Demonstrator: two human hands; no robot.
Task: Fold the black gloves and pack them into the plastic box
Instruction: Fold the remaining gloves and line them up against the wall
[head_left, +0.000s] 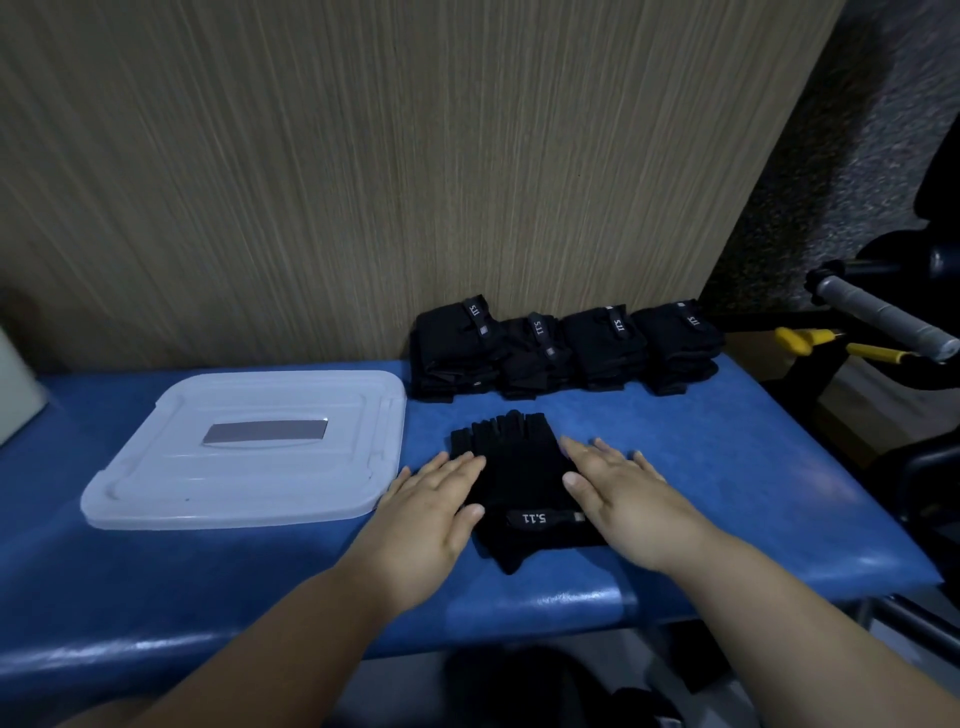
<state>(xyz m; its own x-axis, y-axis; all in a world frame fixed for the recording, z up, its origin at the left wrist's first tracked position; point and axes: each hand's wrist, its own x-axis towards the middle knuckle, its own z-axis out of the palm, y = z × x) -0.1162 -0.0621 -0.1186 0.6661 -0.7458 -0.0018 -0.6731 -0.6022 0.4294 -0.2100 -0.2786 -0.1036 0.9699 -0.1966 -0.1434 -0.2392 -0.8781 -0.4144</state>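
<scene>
Black glove (519, 483) lies flat at the centre of the blue desk (753, 467). Its wrist strap reads "5.11", upside down. Left hand (436, 499) and right hand (618, 488) lie flat, fingers straight, on its sides. Glove stacks (566, 353) at 12 o'clock carry the same mark. Lidded plastic box (244, 447) at 9 o'clock.

Both bare forearms reach forward side by side, wrists straight. The left hand (431, 501) and right hand (618, 486) lie palm down, fingers straight and slightly spread, thumbs turned inward toward each other. Each hand presses flat on one edge of the glove (519, 483); the hands are near but apart.
</scene>
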